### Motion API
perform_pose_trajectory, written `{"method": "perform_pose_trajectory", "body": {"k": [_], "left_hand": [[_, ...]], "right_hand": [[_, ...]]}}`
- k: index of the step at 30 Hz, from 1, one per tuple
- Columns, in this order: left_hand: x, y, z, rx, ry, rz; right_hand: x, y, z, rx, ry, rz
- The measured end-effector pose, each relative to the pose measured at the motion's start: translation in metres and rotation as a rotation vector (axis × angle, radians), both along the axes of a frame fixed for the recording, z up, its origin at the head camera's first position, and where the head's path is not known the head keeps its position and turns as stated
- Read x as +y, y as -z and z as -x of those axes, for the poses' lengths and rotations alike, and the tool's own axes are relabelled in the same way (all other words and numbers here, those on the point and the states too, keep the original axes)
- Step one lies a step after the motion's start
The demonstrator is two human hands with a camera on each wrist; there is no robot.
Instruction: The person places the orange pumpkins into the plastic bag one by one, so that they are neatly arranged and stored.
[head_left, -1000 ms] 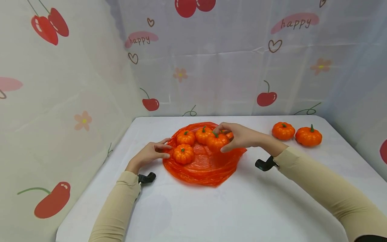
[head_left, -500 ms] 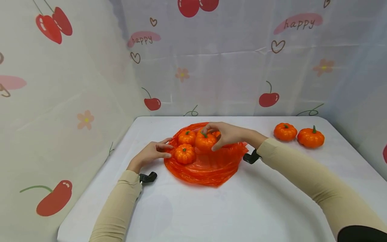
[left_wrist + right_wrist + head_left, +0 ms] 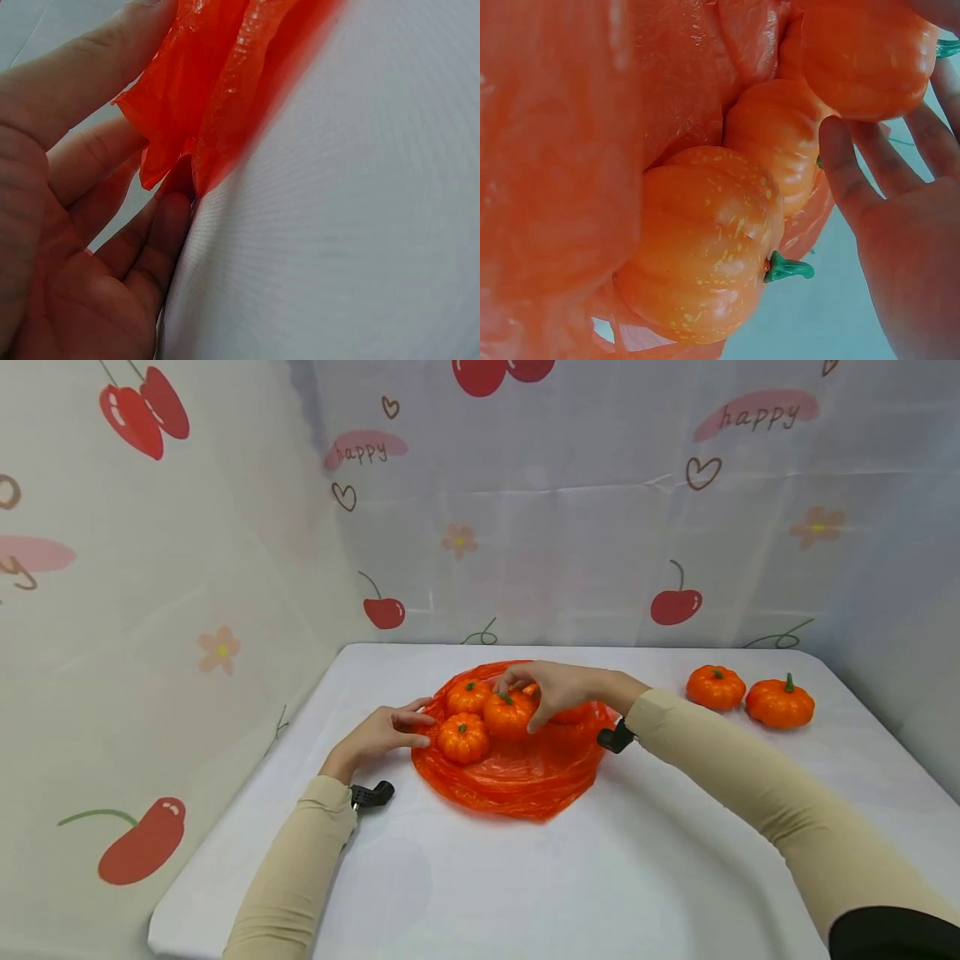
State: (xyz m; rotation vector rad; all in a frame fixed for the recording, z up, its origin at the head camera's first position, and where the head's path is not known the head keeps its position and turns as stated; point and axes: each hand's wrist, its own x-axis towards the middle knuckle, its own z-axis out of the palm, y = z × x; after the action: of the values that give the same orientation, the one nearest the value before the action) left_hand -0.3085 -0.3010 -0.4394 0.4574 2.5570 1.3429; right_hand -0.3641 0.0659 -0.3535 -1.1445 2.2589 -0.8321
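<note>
My right hand (image 3: 551,687) grips a small orange pumpkin (image 3: 508,717) with a green stem, thumb on its right and fingers at its top. Two more pumpkins, a back one (image 3: 468,695) and a front one (image 3: 462,738), lie left of it in a red-orange plastic bag (image 3: 517,785). Part of another shows behind the right hand. My left hand (image 3: 382,737) holds the bag's left edge; in the left wrist view the thin plastic (image 3: 195,82) lies between thumb and fingers. The right wrist view shows the gripped pumpkin (image 3: 870,60) above a speckled pumpkin (image 3: 705,240).
Two further pumpkins, a left one (image 3: 716,687) and a right one (image 3: 780,702), sit at the back right of the white table (image 3: 480,885). Cherry-printed curtains (image 3: 562,527) stand behind the table and along its sides.
My right hand has carried the gripped pumpkin leftward across the bag, beside the pumpkins on the left. The left hand has stayed at the bag's edge. The head view has shifted slightly.
</note>
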Motion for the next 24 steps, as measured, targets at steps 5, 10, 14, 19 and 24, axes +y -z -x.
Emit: {"method": "perform_pose_trajectory", "body": {"k": [5, 10, 14, 19, 24], "left_hand": [[0.002, -0.001, 0.001, 0.0, -0.002, 0.0], [0.002, 0.0, 0.003, 0.002, 0.009, -0.008], [0.002, 0.0, 0.003, 0.007, 0.02, -0.005], [0.002, 0.001, 0.002, -0.012, 0.007, -0.014], [0.001, 0.001, 0.001, -0.015, 0.007, -0.023]], "right_hand": [[-0.001, 0.0, 0.0, 0.029, -0.009, -0.042], [-0.001, 0.004, -0.002, 0.061, -0.005, -0.094], [-0.002, 0.009, -0.003, 0.112, -0.001, -0.106], [-0.003, 0.014, -0.003, 0.151, 0.011, -0.11], [-0.003, 0.016, -0.004, 0.157, 0.015, -0.107]]}}
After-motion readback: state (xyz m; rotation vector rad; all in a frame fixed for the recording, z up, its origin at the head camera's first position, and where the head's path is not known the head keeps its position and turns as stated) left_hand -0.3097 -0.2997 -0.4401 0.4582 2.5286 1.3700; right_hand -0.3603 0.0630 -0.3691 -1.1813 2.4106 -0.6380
